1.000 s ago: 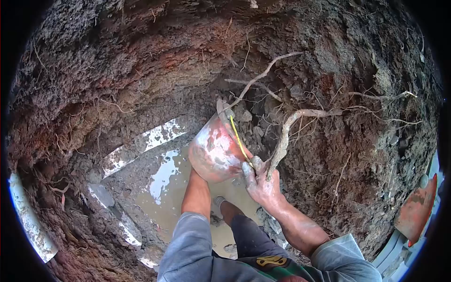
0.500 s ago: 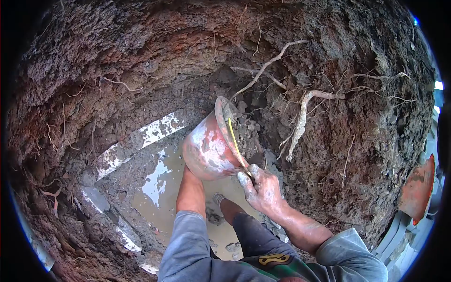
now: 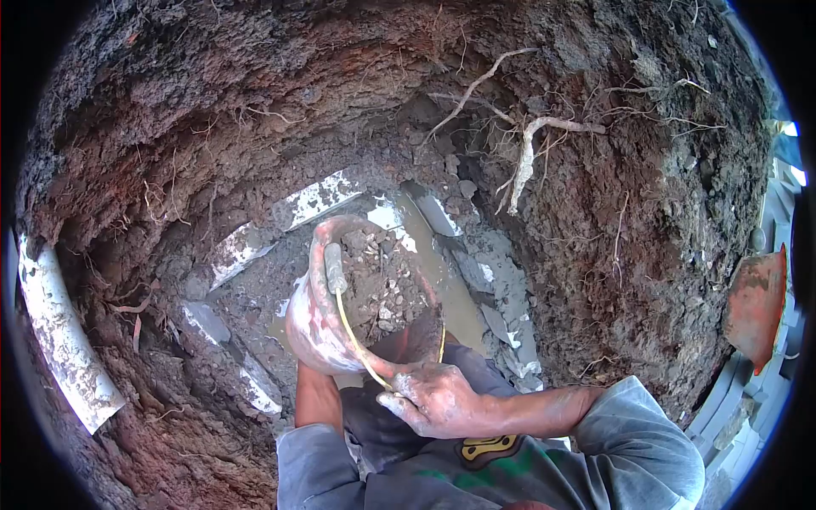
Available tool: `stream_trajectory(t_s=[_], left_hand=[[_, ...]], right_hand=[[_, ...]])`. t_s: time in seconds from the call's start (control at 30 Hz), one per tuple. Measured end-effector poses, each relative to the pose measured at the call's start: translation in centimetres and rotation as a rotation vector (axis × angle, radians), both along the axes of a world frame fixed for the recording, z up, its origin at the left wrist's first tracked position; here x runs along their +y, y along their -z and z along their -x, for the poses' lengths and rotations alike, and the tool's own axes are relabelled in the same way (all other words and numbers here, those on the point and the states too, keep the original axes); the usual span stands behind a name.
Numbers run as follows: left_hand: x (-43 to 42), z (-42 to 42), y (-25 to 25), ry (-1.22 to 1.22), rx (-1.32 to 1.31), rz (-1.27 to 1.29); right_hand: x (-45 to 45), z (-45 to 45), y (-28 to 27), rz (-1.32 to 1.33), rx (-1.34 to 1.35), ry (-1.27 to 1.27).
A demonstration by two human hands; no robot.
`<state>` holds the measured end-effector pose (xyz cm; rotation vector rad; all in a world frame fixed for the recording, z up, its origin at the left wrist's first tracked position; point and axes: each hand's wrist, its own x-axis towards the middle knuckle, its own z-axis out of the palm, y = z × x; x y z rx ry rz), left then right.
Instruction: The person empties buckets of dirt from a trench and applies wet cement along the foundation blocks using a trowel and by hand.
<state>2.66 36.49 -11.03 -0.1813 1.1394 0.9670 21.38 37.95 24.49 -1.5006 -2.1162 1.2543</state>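
A mud-smeared reddish bucket (image 3: 319, 336) is held close in front of my body, its mouth facing up toward me. Brown soil and small stones (image 3: 382, 289) lie inside it. My right hand (image 3: 433, 398) is closed on the near rim, its fingers caked with mud. A yellow wire handle (image 3: 350, 330) with a muddy grip (image 3: 334, 265) rests along the left side of the rim. My left forearm (image 3: 318, 399) runs up beneath the bucket, whose wall hides the hand and its fingers.
Rough earth walls (image 3: 255, 93) with bare roots (image 3: 527, 161) surround the pit. Muddy water (image 3: 455, 293) and broken pale slabs (image 3: 319, 202) cover parts of its floor. A curved white pipe-like piece (image 3: 64, 331) is at left; an orange-red container (image 3: 756, 310) stands on the right edge.
The bucket has come closer to my body and turned, so its mouth, which faced the right wall, now faces up and shows the soil inside. My right hand moved back with it.
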Motion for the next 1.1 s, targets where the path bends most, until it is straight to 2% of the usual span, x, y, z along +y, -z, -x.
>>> stream_trajectory(t_s=[0.07,0.17,0.27,0.3,0.33,0.37,0.4,0.43,0.5,0.57,0.63,0.7,0.73,0.77,0.83,0.87,0.97,1.0,1.1], left_hand=[[-3.6,3.4,-2.2,0.015,0.083,0.071],[-5.8,5.2,-7.0,0.068,0.169,0.114],[-3.4,2.4,-9.6,0.104,0.179,0.072],[-1.8,0.5,-9.7,0.103,0.172,0.041],[0.8,-2.0,-9.2,0.091,0.147,-0.011],[3.7,-4.5,-8.3,0.088,0.121,-0.07],[6.4,-7.1,-7.2,0.081,0.086,-0.12],[9.1,-9.8,-6.2,0.079,0.046,-0.157],[14.5,-15.4,-4.3,0.066,-0.042,-0.235],[17.4,-20.4,-3.4,0.069,-0.128,-0.266],[18.1,-23.0,-3.1,0.089,-0.182,-0.253],[18.5,-23.0,-2.8,0.098,-0.186,-0.245],[18.3,-22.7,-2.7,0.091,-0.182,-0.242],[18.4,-22.5,-2.7,0.085,-0.172,-0.242],[19.2,-22.1,-2.4,0.082,-0.167,-0.249],[19.8,-22.0,-2.0,0.088,-0.167,-0.256],[21.6,-21.5,-0.8,0.112,-0.175,-0.26],[22.1,-21.1,-0.6,0.114,-0.171,-0.267],[20.0,-19.8,-0.3,0.098,-0.161,-0.25]], right_hand=[[-1.2,0.7,-0.3,0.037,0.149,-0.039],[-0.6,0.5,-0.9,0.138,0.13,-0.072],[3.7,-2.1,0.7,0.194,0.21,0.032],[4.5,-3.5,2.5,0.175,0.147,0.167],[7.3,-5.1,1.3,0.173,0.103,0.23],[8.8,-6.2,1.7,-0.001,0.097,0.31],[9.3,-7.6,3.8,-0.056,-0.03,0.325],[9.9,-8.3,6.2,-0.223,-0.205,0.32],[12.7,-12.0,8.1,-0.007,-0.067,0.715],[13.4,-14.4,7.9,-0.442,-0.168,0.439],[13.4,-14.5,8.3,-0.467,-0.293,0.443],[14.2,-16.3,9.7,-0.365,-0.387,0.468],[14.8,-16.8,9.9,-0.271,-0.353,0.58],[14.2,-17.8,11.7,-0.166,-0.088,0.731],[14.7,-16.0,8.8,-0.162,-0.134,0.723],[14.8,-15.7,9.4,-0.246,-0.07,0.781],[14.8,-16.2,9.7,-0.208,-0.142,0.754],[15.0,-15.7,9.6,-0.325,-0.145,0.753],[13.5,-15.7,10.4,-0.172,-0.09,0.795]])
